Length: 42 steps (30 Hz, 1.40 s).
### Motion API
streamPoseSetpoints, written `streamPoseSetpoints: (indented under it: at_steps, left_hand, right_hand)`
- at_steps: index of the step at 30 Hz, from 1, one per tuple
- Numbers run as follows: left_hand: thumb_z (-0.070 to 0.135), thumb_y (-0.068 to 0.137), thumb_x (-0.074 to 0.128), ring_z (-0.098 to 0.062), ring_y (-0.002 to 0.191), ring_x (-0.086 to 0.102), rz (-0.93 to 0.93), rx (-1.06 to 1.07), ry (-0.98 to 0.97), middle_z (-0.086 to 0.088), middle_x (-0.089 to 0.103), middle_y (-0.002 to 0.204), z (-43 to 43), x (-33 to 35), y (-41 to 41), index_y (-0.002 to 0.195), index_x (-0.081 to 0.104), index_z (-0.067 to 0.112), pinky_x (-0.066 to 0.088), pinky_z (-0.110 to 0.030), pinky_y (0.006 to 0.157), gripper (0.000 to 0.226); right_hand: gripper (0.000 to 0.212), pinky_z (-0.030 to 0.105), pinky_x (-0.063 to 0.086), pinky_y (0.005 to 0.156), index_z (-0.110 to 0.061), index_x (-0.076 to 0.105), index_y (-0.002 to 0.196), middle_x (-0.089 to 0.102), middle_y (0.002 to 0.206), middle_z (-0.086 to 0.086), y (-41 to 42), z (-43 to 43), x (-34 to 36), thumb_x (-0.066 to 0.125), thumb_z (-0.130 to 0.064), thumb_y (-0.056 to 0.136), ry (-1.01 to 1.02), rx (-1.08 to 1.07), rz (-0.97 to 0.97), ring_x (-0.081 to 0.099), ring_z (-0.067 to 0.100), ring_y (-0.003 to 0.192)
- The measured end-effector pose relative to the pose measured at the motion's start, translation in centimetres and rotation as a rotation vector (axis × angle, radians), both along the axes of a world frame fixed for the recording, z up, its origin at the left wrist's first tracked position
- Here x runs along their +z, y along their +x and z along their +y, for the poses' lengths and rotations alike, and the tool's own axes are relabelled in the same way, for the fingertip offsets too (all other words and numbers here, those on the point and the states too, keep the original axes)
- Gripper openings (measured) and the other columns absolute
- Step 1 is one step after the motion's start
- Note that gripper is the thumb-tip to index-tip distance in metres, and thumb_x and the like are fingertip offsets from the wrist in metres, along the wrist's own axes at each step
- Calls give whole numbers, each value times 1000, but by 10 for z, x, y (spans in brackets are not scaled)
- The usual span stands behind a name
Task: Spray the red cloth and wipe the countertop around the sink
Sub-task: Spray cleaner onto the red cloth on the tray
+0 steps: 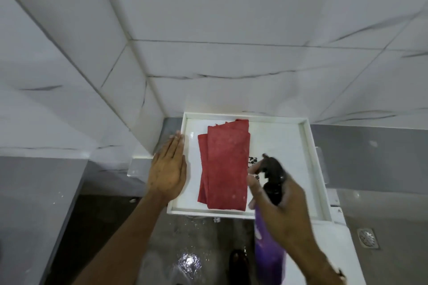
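Right hand grips the purple spray bottle; left hand flat, open beside the red cloth — aim nozzle mid-cloth, mist evenly

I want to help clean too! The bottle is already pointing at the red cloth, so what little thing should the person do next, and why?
Probably squeeze the trigger. The right hand holds the purple spray bottle with its black nozzle right beside the folded red cloth, which lies flat in the white tray. The left hand rests open on the tray's edge, seemingly steadying it. The cloth looks unsprayed, though that's hard to tell.
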<state>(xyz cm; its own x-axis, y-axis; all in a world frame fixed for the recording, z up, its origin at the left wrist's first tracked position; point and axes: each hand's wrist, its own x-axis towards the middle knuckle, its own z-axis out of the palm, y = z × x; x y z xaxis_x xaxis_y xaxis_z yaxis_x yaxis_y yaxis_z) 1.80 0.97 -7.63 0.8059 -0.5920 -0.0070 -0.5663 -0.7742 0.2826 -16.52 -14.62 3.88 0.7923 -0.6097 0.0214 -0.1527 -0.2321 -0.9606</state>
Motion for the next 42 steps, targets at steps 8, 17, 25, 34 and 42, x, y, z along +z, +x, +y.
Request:
streamPoseSetpoints:
  at_steps: [8, 17, 25, 34, 42]
  left_hand:
    - [37, 94, 16, -17, 148, 3, -22, -6, 14, -5, 9, 161, 2, -3, -1, 150, 9, 11, 4, -35, 121, 62]
    - [36, 95, 19, -11, 143, -3, -36, 0, -8, -3, 11, 161, 4, -7, 0, 150, 11, 13, 2, -31, 118, 60]
    - [38, 94, 17, -18, 148, 6, -1, 1, -6, -3, 11, 161, 4, -5, 0, 150, 11, 13, 8, -38, 122, 62]
    - [39, 93, 14, -18, 148, 7, 4, -2, 2, -4, 12, 161, 4, -4, 0, 150, 11, 12, 12, -40, 122, 63]
    - [36, 94, 19, -20, 148, 11, 12, -8, -36, -6, 16, 160, 4, -4, 0, 149, 16, 10, 16, -42, 121, 61]
  right_hand:
    - [22, 8, 43, 60, -27, 60, 78, 69, 69, -2, 8, 16, -47, 62, -49, 81, 41, 22, 344, 68, 13, 70]
    - [18, 3, 41, 55, -30, 58, 75, 62, 68, -16, 16, 13, -47, 65, -45, 81, -40, -28, 321, 62, 0, 61]
    - [28, 6, 39, 53, -31, 50, 64, 59, 63, -14, 16, 21, -44, 63, -48, 83, -94, 66, 393, 58, 2, 61]
    - [24, 13, 47, 59, -33, 55, 70, 68, 65, -5, -5, 38, -50, 62, -54, 80, -73, 67, 453, 68, 11, 63]
    - [27, 5, 39, 51, -23, 58, 70, 61, 61, -10, 21, 11, -34, 63, -47, 83, -137, 14, 390, 60, 5, 59]
